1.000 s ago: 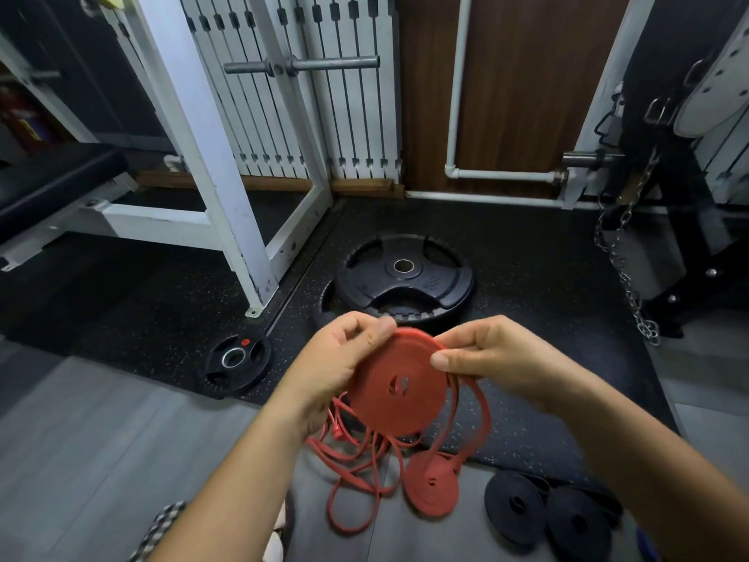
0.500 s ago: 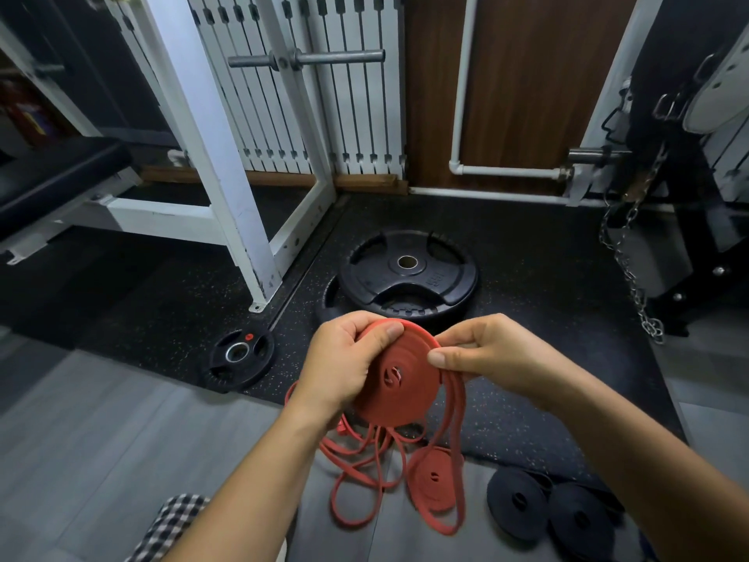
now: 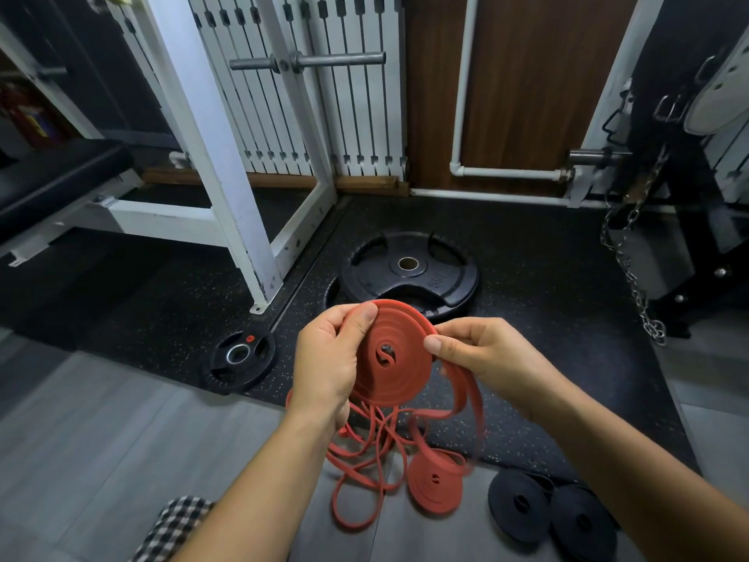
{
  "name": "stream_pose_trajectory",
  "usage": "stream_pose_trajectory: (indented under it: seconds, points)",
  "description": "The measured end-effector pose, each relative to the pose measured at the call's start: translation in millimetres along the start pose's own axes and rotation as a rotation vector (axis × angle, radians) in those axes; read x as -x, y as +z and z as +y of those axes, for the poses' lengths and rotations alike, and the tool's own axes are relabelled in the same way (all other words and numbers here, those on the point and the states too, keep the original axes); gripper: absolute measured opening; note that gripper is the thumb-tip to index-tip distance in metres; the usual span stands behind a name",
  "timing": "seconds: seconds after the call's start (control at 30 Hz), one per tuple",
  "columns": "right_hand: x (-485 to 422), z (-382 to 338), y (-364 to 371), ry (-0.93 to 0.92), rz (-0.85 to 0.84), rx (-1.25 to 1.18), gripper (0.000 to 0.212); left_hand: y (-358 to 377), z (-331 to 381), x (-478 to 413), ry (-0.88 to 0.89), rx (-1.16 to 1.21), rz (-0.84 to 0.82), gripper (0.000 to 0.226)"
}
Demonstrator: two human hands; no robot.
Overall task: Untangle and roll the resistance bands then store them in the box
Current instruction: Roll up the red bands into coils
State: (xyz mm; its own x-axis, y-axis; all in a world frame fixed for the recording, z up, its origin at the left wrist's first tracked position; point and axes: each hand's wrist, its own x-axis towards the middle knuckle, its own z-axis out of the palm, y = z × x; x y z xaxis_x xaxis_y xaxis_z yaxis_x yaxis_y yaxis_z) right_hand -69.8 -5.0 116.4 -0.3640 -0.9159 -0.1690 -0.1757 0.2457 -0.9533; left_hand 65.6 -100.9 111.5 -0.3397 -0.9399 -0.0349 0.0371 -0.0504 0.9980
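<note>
Gym floor (image 3: 547,318), speckled black matting. The left hand (image 3: 324,367) grips a coiled red band (image 3: 391,354) in the air, thumb on its face; the right hand (image 3: 486,358) fingers (image 3: 435,343) pinch its rim. Loose red strands (image 3: 364,460) hang to the floor beside a red roll (image 3: 435,486) and two black rolls (image 3: 518,500).

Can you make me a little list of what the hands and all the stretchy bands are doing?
left hand: grips red roll
right hand: pinches the roll's edge
loose red bands: tangled, hanging below the hands
small red roll: lying on floor
black rolls: two, side by side on floor
box: not in view
</note>
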Motion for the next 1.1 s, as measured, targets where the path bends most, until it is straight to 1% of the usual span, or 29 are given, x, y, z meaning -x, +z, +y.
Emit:
stream_pose_trajectory:
  seconds: [0.1,0.2,0.27,0.33,0.4,0.43,0.5,0.57,0.7,0.83,0.93,1.03,1.1]
  points:
    - [2,1,6,-0.044,0.033,-0.087,0.01,4,-4,5,0.01,0.051,0.048,0.015]
    - [4,1,11,-0.101,0.054,-0.172,0.014,7,-4,8,-0.096,0.174,0.039,0.013]
    - [4,0,7,-0.101,0.036,-0.15,0.015,2,1,4,-0.178,0.19,-0.068,0.009]
    - [4,-1,0,-0.09,-0.005,-0.08,0.014,-6,6,-1,-0.214,0.138,-0.221,0.021]
    - [4,-3,-2,-0.089,-0.057,0.012,0.013,-9,6,-2,-0.185,0.018,-0.352,0.029]
    - [4,-3,-1,-0.088,-0.084,0.046,0.012,-8,4,0,-0.161,-0.048,-0.386,0.029]
    - [4,-2,2,-0.078,-0.12,0.091,0.013,-5,-2,1,-0.143,-0.106,-0.372,0.021]
    - [3,-2,2,-0.076,-0.123,0.111,0.014,-4,-5,2,-0.164,-0.096,-0.348,0.015]
    - [3,-3,3,-0.119,-0.091,0.086,0.013,-2,-6,3,-0.221,-0.01,-0.327,0.016]
    - [2,-6,0,-0.093,-0.04,0.055,0.005,0,-2,5,-0.232,0.063,-0.262,0.003]
    - [1,-6,-2,-0.083,-0.026,0.044,0.005,2,-1,7,-0.203,0.07,-0.229,0.004]
    - [1,-6,-5,-0.102,0.015,0.088,0.004,4,1,8,-0.121,0.0,-0.217,0.006]
    - [1,-5,-7,-0.095,0.021,0.069,0.003,5,2,7,-0.084,-0.012,-0.219,0.006]
